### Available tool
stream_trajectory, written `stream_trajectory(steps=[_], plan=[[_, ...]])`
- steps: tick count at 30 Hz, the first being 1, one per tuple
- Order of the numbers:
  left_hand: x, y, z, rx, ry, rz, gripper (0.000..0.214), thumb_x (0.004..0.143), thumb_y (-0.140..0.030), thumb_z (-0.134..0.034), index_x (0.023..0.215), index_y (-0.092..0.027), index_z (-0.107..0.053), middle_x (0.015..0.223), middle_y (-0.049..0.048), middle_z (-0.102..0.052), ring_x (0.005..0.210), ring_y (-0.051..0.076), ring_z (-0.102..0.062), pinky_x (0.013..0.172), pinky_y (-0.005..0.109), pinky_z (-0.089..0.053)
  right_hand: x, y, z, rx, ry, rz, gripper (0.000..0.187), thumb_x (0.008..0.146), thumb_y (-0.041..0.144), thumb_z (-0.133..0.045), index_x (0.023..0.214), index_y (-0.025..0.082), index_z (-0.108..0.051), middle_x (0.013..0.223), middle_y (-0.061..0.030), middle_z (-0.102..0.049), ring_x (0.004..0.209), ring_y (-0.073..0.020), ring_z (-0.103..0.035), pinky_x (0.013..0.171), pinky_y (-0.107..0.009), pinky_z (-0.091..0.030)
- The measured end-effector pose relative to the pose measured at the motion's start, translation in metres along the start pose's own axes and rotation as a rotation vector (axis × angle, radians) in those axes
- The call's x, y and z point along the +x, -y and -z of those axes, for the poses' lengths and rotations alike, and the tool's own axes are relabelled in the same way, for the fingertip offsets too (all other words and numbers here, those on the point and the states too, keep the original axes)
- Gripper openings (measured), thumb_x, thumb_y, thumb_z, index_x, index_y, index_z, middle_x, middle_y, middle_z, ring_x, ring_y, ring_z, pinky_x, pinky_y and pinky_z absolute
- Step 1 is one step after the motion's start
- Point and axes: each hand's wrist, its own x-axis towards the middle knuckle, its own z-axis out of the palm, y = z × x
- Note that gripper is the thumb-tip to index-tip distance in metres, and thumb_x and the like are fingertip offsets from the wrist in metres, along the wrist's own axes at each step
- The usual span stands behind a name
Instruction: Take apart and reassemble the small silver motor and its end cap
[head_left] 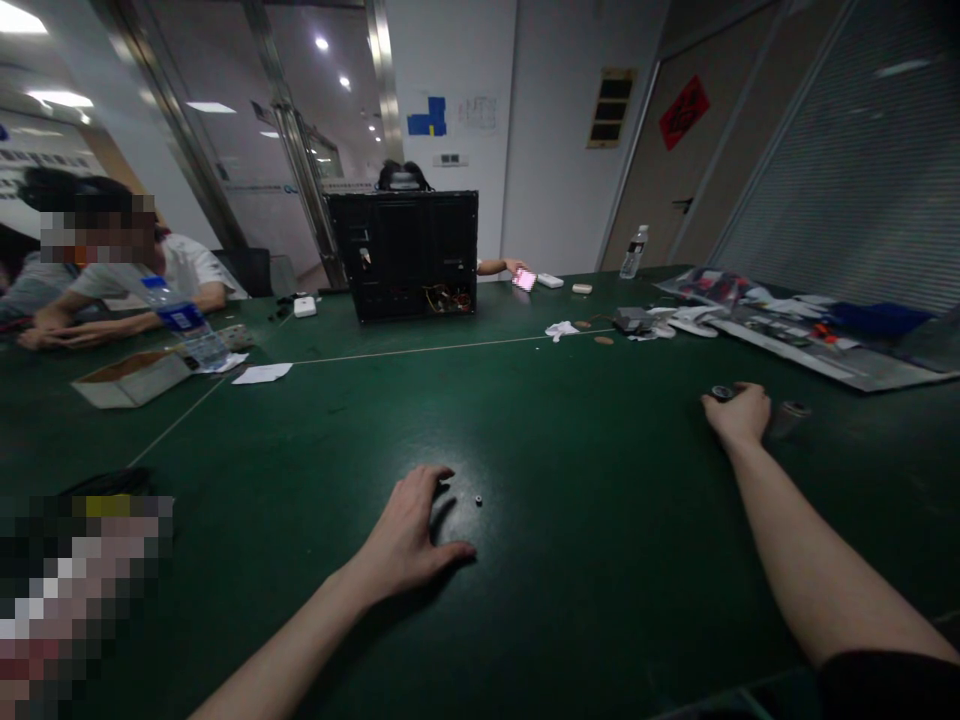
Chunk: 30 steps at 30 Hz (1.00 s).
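My left hand rests low over the green table, with its thumb and fingers spread apart and nothing between them. Just right of its fingertips lies a tiny light-coloured nut-like piece, not touched by the hand. Farther out on the right, my right hand is closed around a small round container; only its dark, ringed top shows, the rest being hidden by the hand. Beside that hand, on its right, a second small cylindrical container stands on the table.
A black open-backed monitor casing stands at the table's far side, a person behind it. To the left are a shallow box, a water bottle and a seated person. A board with assorted parts lies at the right.
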Motion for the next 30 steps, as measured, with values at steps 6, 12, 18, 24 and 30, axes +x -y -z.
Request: stream_trajectory(steps=[6,12,18,24,30], plan=[[-0.002,-0.001,0.001,0.027,0.020,-0.015,0.062,0.070,-0.048,-0.070,0.120,-0.022,-0.046,0.118,0.0102,-0.052,0.105,0.031,-0.050,0.088,0.047,-0.043,-0.026,0.080,-0.006,-0.011,0.039,0.115,0.056,0.070,0.024,-0.063,0.121,0.009,-0.046,0.123,-0.0235,-0.043,0.113,-0.0323,-0.040,0.090,-0.043,-0.032],[0.000,0.003,-0.003,0.078,0.017,-0.029,0.050,0.071,-0.048,-0.069,0.109,-0.022,-0.050,0.113,0.0073,-0.052,0.099,0.027,-0.050,0.085,0.041,-0.043,-0.139,0.210,0.017,0.297,0.783,0.918,0.023,0.087,0.032,-0.051,0.102,0.018,-0.061,0.101,-0.0073,-0.062,0.097,-0.0197,-0.055,0.088,-0.036,-0.039],[0.001,0.007,-0.006,0.121,-0.006,-0.057,0.050,0.070,-0.047,-0.071,0.107,-0.020,-0.049,0.107,0.0070,-0.053,0.096,0.026,-0.050,0.083,0.040,-0.043,-0.212,0.247,0.038,0.315,1.012,1.192,0.031,0.085,0.031,-0.056,0.113,0.019,-0.059,0.104,-0.0085,-0.059,0.094,-0.0194,-0.053,0.081,-0.032,-0.042],[0.002,0.003,-0.002,0.108,0.012,-0.042,0.049,0.071,-0.046,-0.070,0.107,-0.020,-0.050,0.108,0.0074,-0.053,0.097,0.027,-0.051,0.083,0.040,-0.045,-0.226,0.245,0.028,0.422,1.085,1.056,0.012,0.087,0.019,-0.052,0.091,0.014,-0.062,0.090,-0.0076,-0.060,0.082,-0.0154,-0.054,0.075,-0.028,-0.042],[0.002,0.003,-0.002,0.098,0.035,-0.036,0.049,0.072,-0.045,-0.069,0.109,-0.021,-0.050,0.109,0.0077,-0.053,0.098,0.027,-0.050,0.084,0.042,-0.044,-0.232,0.246,0.026,1.144,1.552,0.190,0.016,0.080,0.028,-0.063,0.086,0.014,-0.059,0.072,0.0004,-0.059,0.064,-0.0092,-0.054,0.064,-0.023,-0.042]])
